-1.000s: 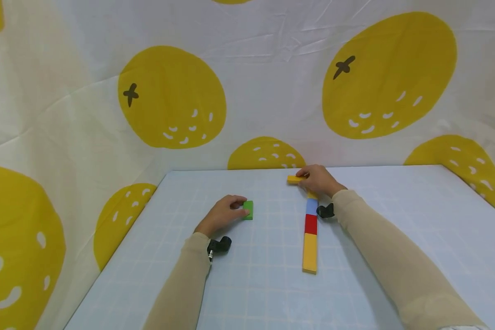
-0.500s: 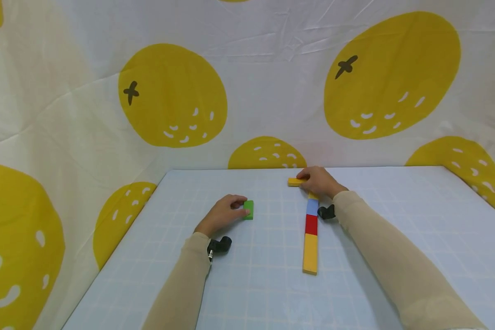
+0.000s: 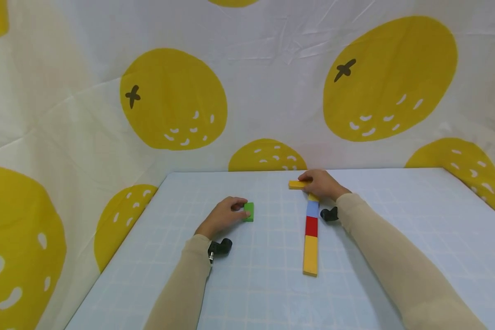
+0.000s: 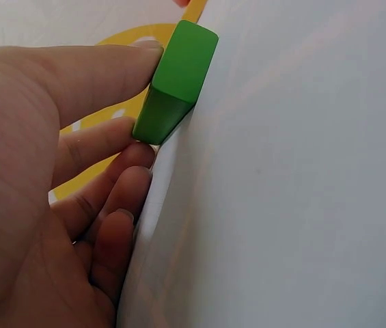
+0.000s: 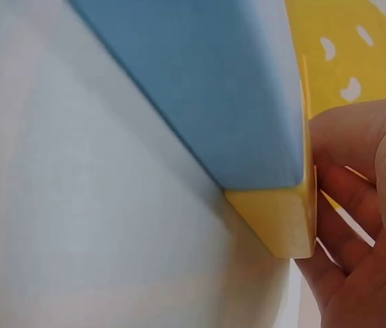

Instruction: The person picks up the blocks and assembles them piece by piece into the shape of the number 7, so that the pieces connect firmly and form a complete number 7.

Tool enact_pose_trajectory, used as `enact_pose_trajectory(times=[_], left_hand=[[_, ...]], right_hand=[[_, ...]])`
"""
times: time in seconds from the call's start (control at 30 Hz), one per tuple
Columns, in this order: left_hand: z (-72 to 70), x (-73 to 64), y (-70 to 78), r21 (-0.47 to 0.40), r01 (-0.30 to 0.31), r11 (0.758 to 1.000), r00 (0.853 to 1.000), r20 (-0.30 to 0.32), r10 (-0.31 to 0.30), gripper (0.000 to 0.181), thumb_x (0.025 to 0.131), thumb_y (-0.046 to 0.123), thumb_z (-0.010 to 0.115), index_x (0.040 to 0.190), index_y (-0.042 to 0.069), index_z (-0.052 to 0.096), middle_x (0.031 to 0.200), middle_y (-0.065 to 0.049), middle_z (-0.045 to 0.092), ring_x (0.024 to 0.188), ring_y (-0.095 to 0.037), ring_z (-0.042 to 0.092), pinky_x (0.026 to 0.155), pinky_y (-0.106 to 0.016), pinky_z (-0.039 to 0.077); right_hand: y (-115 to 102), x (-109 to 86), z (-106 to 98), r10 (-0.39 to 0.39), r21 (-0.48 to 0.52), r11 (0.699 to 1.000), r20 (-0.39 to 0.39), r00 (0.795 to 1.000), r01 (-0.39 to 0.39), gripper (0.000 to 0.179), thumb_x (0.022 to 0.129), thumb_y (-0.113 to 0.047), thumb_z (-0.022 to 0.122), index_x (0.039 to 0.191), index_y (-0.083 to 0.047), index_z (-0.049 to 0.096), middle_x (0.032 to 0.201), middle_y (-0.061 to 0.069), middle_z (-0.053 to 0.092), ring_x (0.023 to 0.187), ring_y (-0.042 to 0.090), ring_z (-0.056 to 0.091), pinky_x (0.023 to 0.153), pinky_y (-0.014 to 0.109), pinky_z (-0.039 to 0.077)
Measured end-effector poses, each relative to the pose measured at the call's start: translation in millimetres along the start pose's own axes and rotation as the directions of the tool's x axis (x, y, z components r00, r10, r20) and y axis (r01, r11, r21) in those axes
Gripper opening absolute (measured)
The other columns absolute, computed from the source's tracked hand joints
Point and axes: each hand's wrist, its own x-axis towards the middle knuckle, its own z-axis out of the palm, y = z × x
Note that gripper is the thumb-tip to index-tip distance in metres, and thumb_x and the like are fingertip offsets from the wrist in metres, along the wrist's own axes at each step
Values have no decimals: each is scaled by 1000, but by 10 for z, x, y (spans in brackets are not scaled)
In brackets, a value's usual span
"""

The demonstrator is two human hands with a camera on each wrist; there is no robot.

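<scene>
In the head view my left hand [image 3: 222,215] is at a small green block [image 3: 250,218] lying on the table left of centre. Its thumb and index fingertip meet the block's edges, as the left wrist view confirms for the green block [image 4: 190,63]. Farther off, my right hand [image 3: 321,184] pinches a yellow block [image 3: 295,185] lying crosswise at the far end of a row of blocks. Fingers partly cover that block. From near to far, the row has a long yellow block [image 3: 310,256], a red block [image 3: 311,226], a blue block [image 3: 312,209] and another yellow block [image 3: 313,198], partly hidden.
A pale blue checked cloth covers the table [image 3: 255,284]. Right behind its far edge hangs a white curtain [image 3: 272,82] with large yellow fruit prints, which continues along the left side. Each wrist carries a small black camera [image 3: 220,247].
</scene>
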Motion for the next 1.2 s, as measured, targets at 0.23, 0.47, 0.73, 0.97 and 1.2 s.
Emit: enact_pose_trajectory(times=[0.23, 0.47, 0.73, 0.97, 1.2], left_hand=[[19, 24, -36, -2, -5, 1000, 1000, 4, 5, 45, 90, 38, 74, 131, 19, 66, 120, 1, 61, 111, -19, 54, 101, -42, 44], [10, 12, -5, 2, -9, 1000, 1000, 6, 9, 46, 90, 37, 74, 131, 18, 66, 120, 1, 61, 111, -19, 54, 101, -42, 44], [15, 15, -24, -1, -3, 1000, 1000, 1, 3, 45, 90, 38, 74, 131, 19, 66, 120, 1, 61, 111, -19, 54, 100, -41, 44], [30, 17, -39, -1, -6, 1000, 1000, -2, 6, 46, 90, 39, 75, 131, 20, 66, 122, 2, 61, 112, -19, 54, 100, -41, 44], [-1, 11, -24, 7, -10, 1000, 1000, 12, 10, 51, 91, 39, 74, 136, 18, 63, 127, 0, 60, 117, -20, 54, 104, -42, 43]], right_hand=[[51, -43, -27, 36, 44, 998, -4, 999, -36, 39, 94, -17, 67, 132, -8, 63, 129, 12, 60, 114, 31, 52, 103, 49, 45], [50, -91, -60, 48, 43, 998, -17, 999, -47, 39, 94, -17, 66, 132, -7, 62, 130, 14, 60, 114, 33, 52, 103, 51, 45], [66, -63, -69, 60, 61, 996, -7, 998, -60, 38, 95, -19, 66, 131, -8, 63, 131, 13, 60, 114, 32, 52, 104, 51, 44], [87, -148, -165, 99, 109, 990, -49, 994, -94, 35, 100, -25, 60, 131, -8, 63, 130, 14, 61, 116, 34, 51, 102, 51, 46], [2, -336, -309, 89, 168, 984, -133, 987, -66, 40, 102, -30, 58, 134, -6, 60, 132, 15, 59, 121, 36, 51, 104, 54, 44]])
